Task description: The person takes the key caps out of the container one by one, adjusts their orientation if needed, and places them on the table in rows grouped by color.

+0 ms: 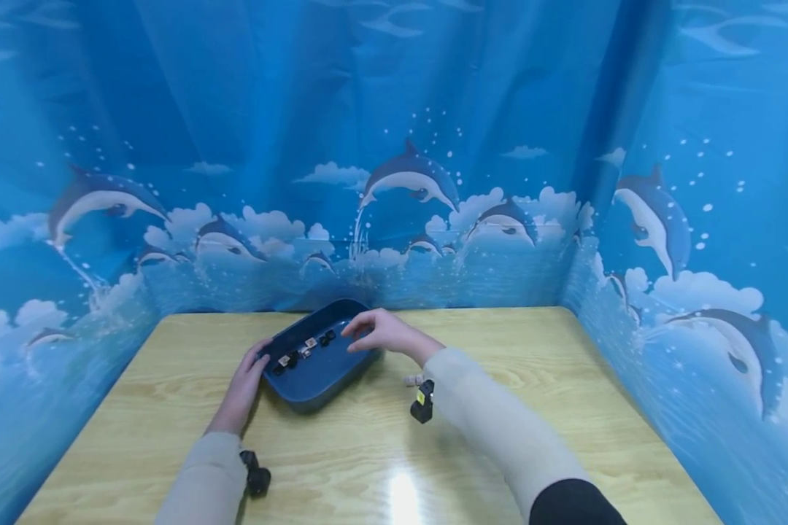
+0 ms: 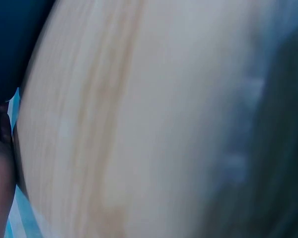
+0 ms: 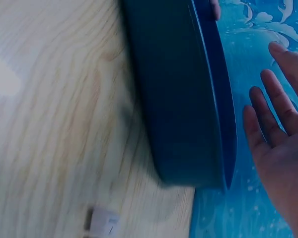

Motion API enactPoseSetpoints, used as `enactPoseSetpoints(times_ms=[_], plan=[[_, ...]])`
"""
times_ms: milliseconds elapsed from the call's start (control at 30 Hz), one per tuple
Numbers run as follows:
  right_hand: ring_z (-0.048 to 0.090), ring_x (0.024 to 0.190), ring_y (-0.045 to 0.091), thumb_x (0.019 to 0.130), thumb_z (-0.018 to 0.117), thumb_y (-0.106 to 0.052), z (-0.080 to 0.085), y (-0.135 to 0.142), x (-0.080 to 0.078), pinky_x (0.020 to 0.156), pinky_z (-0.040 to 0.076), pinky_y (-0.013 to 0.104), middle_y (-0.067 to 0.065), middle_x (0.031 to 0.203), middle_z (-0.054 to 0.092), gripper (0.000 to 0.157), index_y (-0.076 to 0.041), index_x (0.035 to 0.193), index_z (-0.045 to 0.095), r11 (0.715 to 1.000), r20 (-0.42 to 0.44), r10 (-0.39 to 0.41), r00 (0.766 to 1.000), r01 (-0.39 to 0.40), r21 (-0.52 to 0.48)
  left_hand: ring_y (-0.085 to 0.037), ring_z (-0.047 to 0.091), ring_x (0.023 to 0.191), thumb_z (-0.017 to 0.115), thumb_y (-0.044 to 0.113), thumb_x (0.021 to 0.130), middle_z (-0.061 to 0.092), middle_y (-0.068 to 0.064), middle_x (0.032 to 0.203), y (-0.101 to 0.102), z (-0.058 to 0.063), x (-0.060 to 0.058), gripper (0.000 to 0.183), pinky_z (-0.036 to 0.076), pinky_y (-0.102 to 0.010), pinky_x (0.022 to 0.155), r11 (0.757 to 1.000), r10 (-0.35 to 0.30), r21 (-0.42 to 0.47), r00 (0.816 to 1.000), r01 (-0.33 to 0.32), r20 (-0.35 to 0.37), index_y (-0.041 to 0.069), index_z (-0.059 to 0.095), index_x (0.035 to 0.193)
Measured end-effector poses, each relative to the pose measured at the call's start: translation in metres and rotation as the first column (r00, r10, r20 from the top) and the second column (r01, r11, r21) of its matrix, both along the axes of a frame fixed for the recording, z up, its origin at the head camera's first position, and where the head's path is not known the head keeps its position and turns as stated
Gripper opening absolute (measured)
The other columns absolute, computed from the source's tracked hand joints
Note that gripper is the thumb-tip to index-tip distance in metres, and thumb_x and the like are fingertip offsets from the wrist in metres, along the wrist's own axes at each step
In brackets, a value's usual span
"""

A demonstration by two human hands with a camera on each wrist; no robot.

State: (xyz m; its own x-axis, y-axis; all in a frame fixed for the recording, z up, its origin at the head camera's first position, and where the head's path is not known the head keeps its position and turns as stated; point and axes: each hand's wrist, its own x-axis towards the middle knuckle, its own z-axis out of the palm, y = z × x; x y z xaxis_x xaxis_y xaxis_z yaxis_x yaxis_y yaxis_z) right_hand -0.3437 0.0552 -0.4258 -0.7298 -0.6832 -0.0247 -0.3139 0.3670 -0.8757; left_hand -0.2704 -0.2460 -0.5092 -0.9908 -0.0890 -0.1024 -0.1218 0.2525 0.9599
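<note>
The left grip (image 1: pixel 244 375) is pinching the near-left edge of the blue tray (image 1: pixel 331 364), its digits bending at the rim. The tray is lying to the right of the left grip and beneath the right grip (image 1: pixel 384 332). The right grip is hovering above the far-right side of the tray; its fingers are spreading loosely, with the thumb standing apart from them. Small white pieces (image 1: pixel 311 343) and black pieces (image 1: pixel 292 359) are lying inside the tray between the two grips, running in an uneven row that is starting just beside the left grip. Light blocks (image 1: pixel 412 380) are resting on the tabletop (image 1: pixel 341 467), to the right of the right grip and nearer the person, beside the right sleeve (image 1: pixel 492 415). In the right wrist view, one block is showing a dark mark. A dolphin-print curtain (image 1: pixel 381 73) is hanging beyond both grips.
</note>
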Motion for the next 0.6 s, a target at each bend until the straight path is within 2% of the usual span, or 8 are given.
enactPoseSetpoints(times_ms=[133, 400, 600], plan=[[0.062, 0.099, 0.017, 0.087, 0.075, -0.012, 0.002, -0.018, -0.005, 0.079, 0.055, 0.028, 0.003, 0.114, 0.066, 0.026, -0.010, 0.112, 0.072, 0.998, -0.004, 0.043, 0.999, -0.043, 0.036, -0.029, 0.003, 0.148, 0.037, 0.036, 0.106, 0.012, -0.005, 0.162, -0.001, 0.001, 0.000, 0.052, 0.001, -0.052, 0.118, 1.000, -0.002, 0.016, 1.000, 0.003, -0.019, 0.020, 0.029, 0.155], [0.063, 0.101, 0.020, 0.087, 0.074, -0.006, 0.005, -0.046, -0.015, 0.081, 0.054, 0.026, 0.008, 0.115, 0.067, 0.033, 0.001, 0.118, 0.067, 0.990, 0.016, 0.122, 0.992, -0.123, 0.071, -0.030, 0.003, 0.148, 0.037, 0.037, 0.106, 0.012, -0.007, 0.162, -0.001, 0.004, -0.001, 0.052, 0.003, -0.052, 0.118, 1.000, 0.006, 0.007, 1.000, -0.006, -0.009, 0.019, 0.030, 0.154], [0.064, 0.093, 0.010, 0.086, 0.073, -0.003, -0.002, -0.058, -0.022, 0.080, 0.054, 0.024, 0.017, 0.119, 0.066, 0.032, 0.003, 0.117, 0.067, 0.979, 0.041, 0.177, 0.983, -0.180, 0.091, -0.030, 0.005, 0.148, 0.037, 0.040, 0.105, 0.015, -0.007, 0.162, 0.001, -0.001, 0.000, 0.053, 0.004, -0.053, 0.118, 1.000, 0.007, 0.007, 1.000, -0.007, 0.009, 0.019, 0.031, 0.153]])
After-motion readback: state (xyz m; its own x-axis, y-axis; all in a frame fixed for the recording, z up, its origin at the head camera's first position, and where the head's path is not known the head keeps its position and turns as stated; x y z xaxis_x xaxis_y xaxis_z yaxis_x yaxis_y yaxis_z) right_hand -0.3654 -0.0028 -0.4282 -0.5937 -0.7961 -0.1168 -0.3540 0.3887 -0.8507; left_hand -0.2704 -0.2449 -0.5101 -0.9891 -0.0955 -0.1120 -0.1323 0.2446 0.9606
